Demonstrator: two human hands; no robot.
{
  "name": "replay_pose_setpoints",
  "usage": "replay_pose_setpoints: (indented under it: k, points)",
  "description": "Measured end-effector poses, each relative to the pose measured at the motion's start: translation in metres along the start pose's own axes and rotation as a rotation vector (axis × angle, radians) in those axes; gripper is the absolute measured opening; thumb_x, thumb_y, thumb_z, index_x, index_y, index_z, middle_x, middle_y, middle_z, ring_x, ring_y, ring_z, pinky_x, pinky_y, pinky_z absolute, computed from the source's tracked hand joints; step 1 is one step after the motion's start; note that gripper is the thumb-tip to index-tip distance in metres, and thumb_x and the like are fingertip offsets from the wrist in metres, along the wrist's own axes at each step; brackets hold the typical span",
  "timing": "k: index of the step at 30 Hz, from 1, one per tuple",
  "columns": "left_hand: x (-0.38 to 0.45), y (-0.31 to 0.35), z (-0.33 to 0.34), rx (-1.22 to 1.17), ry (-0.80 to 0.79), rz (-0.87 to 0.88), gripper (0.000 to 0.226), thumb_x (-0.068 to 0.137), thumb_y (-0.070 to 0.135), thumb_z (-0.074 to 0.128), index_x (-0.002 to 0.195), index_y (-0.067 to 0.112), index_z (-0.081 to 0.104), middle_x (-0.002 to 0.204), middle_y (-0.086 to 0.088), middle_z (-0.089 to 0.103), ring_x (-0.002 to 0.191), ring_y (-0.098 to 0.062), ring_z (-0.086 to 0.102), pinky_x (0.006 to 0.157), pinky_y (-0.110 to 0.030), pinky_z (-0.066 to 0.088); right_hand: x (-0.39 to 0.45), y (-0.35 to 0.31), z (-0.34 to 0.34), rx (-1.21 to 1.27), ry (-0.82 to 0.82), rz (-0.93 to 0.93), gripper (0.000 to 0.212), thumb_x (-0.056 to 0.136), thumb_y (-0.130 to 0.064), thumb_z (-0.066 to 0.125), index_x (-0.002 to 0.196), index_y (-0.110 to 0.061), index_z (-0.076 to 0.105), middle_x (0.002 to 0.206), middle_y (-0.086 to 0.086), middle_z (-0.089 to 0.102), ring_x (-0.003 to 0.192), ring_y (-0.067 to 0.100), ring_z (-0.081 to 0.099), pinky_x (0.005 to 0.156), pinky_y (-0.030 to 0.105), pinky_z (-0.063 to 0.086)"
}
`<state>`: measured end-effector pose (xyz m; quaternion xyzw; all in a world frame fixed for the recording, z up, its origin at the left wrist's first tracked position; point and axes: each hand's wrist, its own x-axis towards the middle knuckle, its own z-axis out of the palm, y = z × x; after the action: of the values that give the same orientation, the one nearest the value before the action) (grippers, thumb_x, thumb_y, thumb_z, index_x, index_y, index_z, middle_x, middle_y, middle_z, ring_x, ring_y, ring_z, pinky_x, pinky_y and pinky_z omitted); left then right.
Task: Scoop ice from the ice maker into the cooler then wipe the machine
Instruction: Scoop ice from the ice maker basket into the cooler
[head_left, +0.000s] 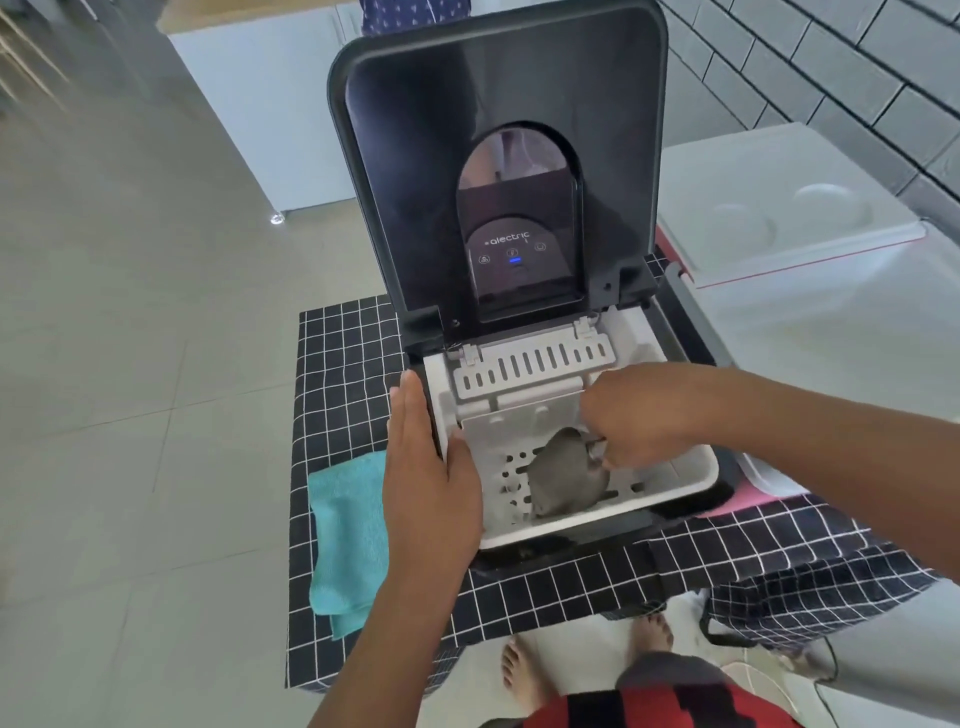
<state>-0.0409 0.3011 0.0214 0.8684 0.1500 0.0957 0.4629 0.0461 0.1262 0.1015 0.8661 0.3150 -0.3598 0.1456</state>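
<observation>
From my remote seat, the biggest thing I see is the tabletop (353, 332), draped in a black cloth with a white grid. To the right of it sits the white cooler (831, 322), its lid down, with round cup recesses moulded into the top. On the tabletop stands the ice maker (675, 509), black outside and white inside. Its lid (415, 130) is swung fully up and back, so I look at the dark underside with its arched window; the control panel shows through it with one small blue light lit.

Inside the machine is the white perforated ice basket (670, 475). I cannot make out any ice in it for certain.

A teal cloth (348, 525) lies folded on the tabletop just left of the machine, its end hanging over the front edge.

My left hand (431, 483) lies flat with straight fingers against the machine's left rim, holding nothing. My right hand (639, 415) reaches into the basket from the right, fingers curled round the handle of a grey scoop (566, 478), whose bowl rests low in the basket against the slotted floor.
</observation>
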Motion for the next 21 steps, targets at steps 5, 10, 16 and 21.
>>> replay_pose_setpoints:
  k: [5,10,16,21]
  points:
    - [0.001,0.001,-0.001,-0.003,0.004,-0.001,0.066,0.099,0.015,0.048,0.154,0.033,0.017,0.158,0.019,0.023,0.145,-0.002,0.02,0.119,-0.041,0.026,0.009,0.01,0.005,0.065,0.026,-0.067,0.032,0.093,-0.035,0.053,0.069,-0.014,0.057,0.061,-0.004,0.051,0.052,0.01,0.045,0.048,0.022,0.035]
    - [0.001,0.0,0.001,0.006,0.015,-0.027,0.066,0.099,0.017,0.049,0.153,0.036,0.018,0.157,0.022,0.023,0.145,-0.001,0.021,0.118,-0.04,0.027,0.025,0.0,0.019,0.181,0.05,-0.104,0.028,0.092,-0.027,0.056,0.094,-0.002,0.067,0.074,0.008,0.063,0.061,0.019,0.056,0.054,0.027,0.041]
    - [0.0,0.004,0.002,0.019,0.029,-0.046,0.067,0.098,0.017,0.05,0.153,0.038,0.019,0.156,0.025,0.025,0.142,0.003,0.022,0.119,-0.035,0.025,0.014,0.018,0.005,0.147,0.092,-0.126,0.033,0.092,-0.026,0.054,0.063,-0.011,0.053,0.057,-0.002,0.046,0.048,0.009,0.04,0.045,0.021,0.031]
    - [0.001,0.004,0.001,0.02,0.038,-0.051,0.067,0.097,0.018,0.051,0.152,0.041,0.02,0.154,0.026,0.029,0.141,0.002,0.028,0.116,-0.04,0.032,0.002,0.016,0.006,-0.04,0.281,-0.054,0.025,0.078,-0.004,0.05,0.058,-0.014,0.04,0.062,-0.001,0.044,0.049,0.012,0.039,0.044,0.024,0.031]
